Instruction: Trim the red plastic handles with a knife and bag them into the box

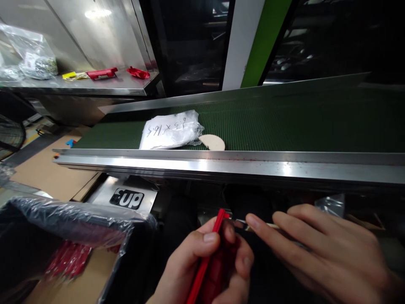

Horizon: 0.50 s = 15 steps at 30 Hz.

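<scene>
My left hand [205, 261] is closed around a long red plastic part [202, 274], which it holds tilted with the upper end pointing away from me. My right hand [325, 249] grips a thin tool with a flat metal blade [238, 223], like a small trimming knife; most of its pale handle is hidden behind the fingers. The blade's tip is at the upper end of the red part, close to my left fingertips. Whether it touches the plastic I cannot tell.
A green conveyor belt [253, 122] with a metal rail [253, 162] runs across ahead, carrying a white plastic-bagged packet [171, 128] and a pale round disc [215, 142]. A lined bin [126, 249] holds bagged red parts [68, 259]. Red pieces [103, 73] lie on the steel shelf [126, 86].
</scene>
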Each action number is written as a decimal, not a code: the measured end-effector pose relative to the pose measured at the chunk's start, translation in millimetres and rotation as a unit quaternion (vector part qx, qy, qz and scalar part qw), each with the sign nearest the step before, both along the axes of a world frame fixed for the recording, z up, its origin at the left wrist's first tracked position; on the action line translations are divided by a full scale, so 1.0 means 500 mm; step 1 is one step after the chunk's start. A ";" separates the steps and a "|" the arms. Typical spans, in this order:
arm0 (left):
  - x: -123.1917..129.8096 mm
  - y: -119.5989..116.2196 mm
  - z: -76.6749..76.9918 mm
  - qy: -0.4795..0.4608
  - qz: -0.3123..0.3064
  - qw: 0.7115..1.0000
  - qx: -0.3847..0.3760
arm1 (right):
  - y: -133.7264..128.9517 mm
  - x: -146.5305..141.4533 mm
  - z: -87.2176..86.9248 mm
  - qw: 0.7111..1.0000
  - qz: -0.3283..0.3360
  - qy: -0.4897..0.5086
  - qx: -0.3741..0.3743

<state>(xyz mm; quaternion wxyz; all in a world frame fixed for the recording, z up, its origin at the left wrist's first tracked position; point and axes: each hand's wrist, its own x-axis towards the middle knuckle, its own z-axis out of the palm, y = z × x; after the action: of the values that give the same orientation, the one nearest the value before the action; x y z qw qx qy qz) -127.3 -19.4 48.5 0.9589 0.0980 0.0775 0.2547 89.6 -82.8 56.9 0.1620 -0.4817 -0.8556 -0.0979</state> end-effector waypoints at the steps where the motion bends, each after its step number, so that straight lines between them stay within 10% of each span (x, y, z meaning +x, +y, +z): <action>1: 0.000 0.000 0.001 0.012 0.003 1.000 -0.006 | 0.000 -0.001 0.002 1.000 0.003 0.005 0.004; 15: 0.001 -0.008 0.009 0.027 0.011 0.999 -0.043 | -0.002 -0.015 0.003 0.993 -0.017 0.021 0.117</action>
<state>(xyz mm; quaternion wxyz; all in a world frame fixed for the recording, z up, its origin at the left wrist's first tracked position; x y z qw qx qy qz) -126.7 -23.3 52.9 0.9570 0.0627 0.1154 0.2585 82.0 -84.0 58.3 0.2336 -0.4756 -0.8265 -0.1900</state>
